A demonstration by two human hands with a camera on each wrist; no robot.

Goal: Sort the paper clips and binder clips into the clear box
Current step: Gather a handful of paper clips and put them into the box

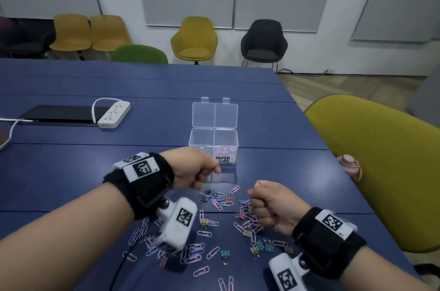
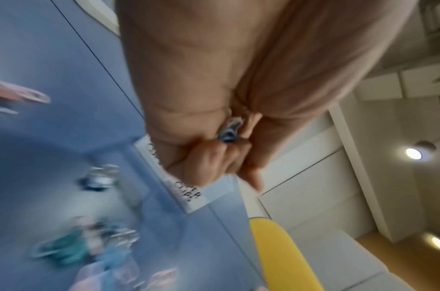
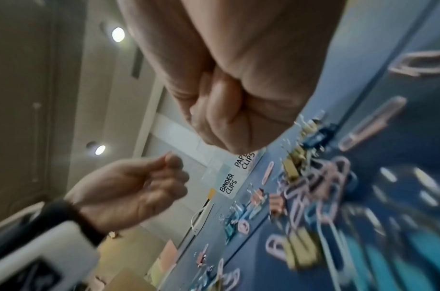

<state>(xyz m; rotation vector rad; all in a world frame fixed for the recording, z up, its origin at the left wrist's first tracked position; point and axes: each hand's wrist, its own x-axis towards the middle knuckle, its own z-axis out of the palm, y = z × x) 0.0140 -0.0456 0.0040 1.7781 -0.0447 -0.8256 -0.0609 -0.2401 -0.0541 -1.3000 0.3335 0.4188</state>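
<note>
The clear box (image 1: 202, 139) stands open on the blue table (image 1: 71, 171), lid laid back; its right half, labelled PAPER CLIPS (image 1: 222, 159), holds pink clips. My left hand (image 1: 209, 173) hovers just in front of the left half, labelled BINDER CLIPS (image 3: 228, 184). Its curled fingers (image 2: 209, 163) pinch a small blue binder clip (image 2: 228, 133). My right hand (image 1: 257, 198) is a closed fist (image 3: 221, 122) low over the loose pile of paper clips and binder clips (image 1: 245, 221); nothing shows inside it. More clips (image 1: 197, 252) lie scattered nearer me.
A white power strip (image 1: 114, 113) and a black panel (image 1: 57, 113) lie at the far left. A pink object (image 1: 348, 164) sits at the table's right edge beside a yellow-green chair (image 1: 381, 171). Other chairs stand along the far wall.
</note>
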